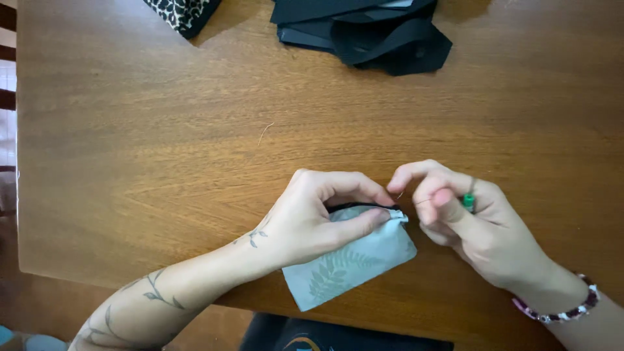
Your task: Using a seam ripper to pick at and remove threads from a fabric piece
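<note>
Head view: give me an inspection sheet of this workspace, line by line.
Surface: wooden table, a loose thread lying on it.
Job's things: pale green leaf-print pouch with black zip edge, at the table's near edge.
Clutter: black fabric pile and leopard-print cloth at the far edge.
Hands: left hand pinches the pouch's top; right hand holds a small green item at the pouch's corner.
Cables: nothing seen.
Surroundings: floor at left.
</note>
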